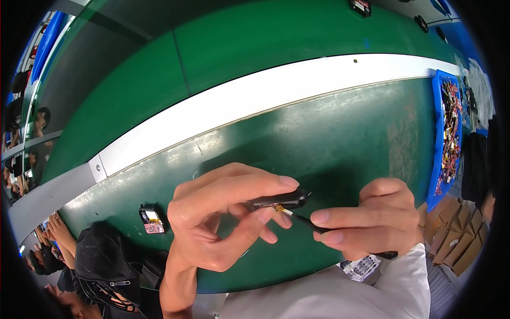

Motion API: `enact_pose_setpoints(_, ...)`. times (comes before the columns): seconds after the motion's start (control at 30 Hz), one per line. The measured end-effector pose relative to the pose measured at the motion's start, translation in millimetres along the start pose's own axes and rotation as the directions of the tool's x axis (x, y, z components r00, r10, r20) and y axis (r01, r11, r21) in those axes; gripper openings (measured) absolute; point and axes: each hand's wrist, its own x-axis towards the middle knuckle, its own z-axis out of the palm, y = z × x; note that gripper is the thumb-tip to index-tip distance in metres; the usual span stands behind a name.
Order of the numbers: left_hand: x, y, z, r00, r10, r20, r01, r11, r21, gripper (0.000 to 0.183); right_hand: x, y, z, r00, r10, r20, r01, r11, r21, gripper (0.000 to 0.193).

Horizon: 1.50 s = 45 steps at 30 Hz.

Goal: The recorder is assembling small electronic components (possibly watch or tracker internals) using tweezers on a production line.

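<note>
A green workbench (340, 125) and blue parts tray (439, 133) suggest a workshop.

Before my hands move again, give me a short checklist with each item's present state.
1. Left hand gripping the black device: ok.
2. Right hand holding the thin black tool: ok.
3. Tool's end brought up to the device's lower edge: ok.
4. Exact contact inside the device: cannot tell, too small.
5. Open unit on the green table, apart from both hands: ok.
6. Blue tray away from both hands: ok.
</note>
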Motion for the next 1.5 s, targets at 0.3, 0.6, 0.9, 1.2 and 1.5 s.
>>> enact_pose_setpoints(0.3,1,1,1,1.000,-0.002,0.001,0.002,0.996,0.092,0.047,0,-4,4,0.997,-0.079,-0.010,0.078,0.990,-0.119,0.012)
enact_pose_setpoints(0.6,3,2,-4,0.997,0.020,0.071,-0.028,0.993,0.112,0.035,0,-5,5,0.999,-0.041,-0.018,0.039,0.996,-0.082,0.013)
enact_pose_setpoints(0.9,4,-3,-5,0.997,0.060,0.045,-0.063,0.994,0.084,0.035,4,-8,1,0.973,0.231,-0.001,-0.231,0.973,-0.018,0.031)
enact_pose_setpoints(1.2,5,-5,-6,0.996,0.074,0.057,-0.080,0.992,0.100,0.036,8,-9,7,0.939,0.337,-0.063,-0.330,0.939,0.100,0.026)
enact_pose_setpoints(1.5,4,-5,-6,0.996,0.070,0.056,-0.076,0.989,0.125,0.037,8,-6,10,0.953,0.293,-0.076,-0.284,0.953,0.108,0.029)
